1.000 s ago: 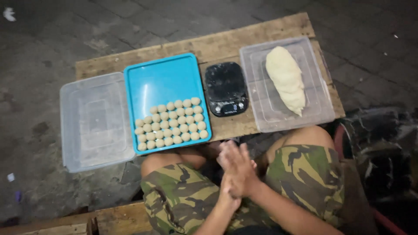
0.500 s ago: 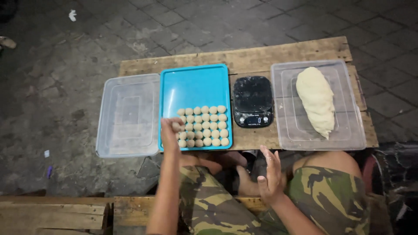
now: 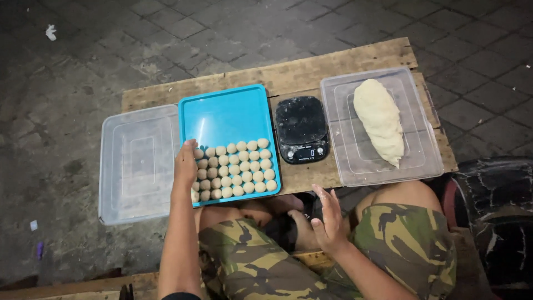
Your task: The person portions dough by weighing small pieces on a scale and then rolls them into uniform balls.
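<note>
Dozens of small, pale dough balls point(image 3: 236, 169) lie in neat rows at the near end of a blue tray point(image 3: 227, 114) on a wooden board point(image 3: 333, 64). Left hand point(image 3: 185, 164) rests at the rows' left edge, fingers curled; whether it grips a ball I cannot tell. Right hand point(image 3: 327, 219) hovers open above the lap, holding nothing.

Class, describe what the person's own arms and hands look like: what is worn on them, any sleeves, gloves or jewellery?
Both hands, left and right, are bare: no gloves, rings or watch visible. Forearms are uncovered; only a dark sleeve edge shows on the left arm.
</note>
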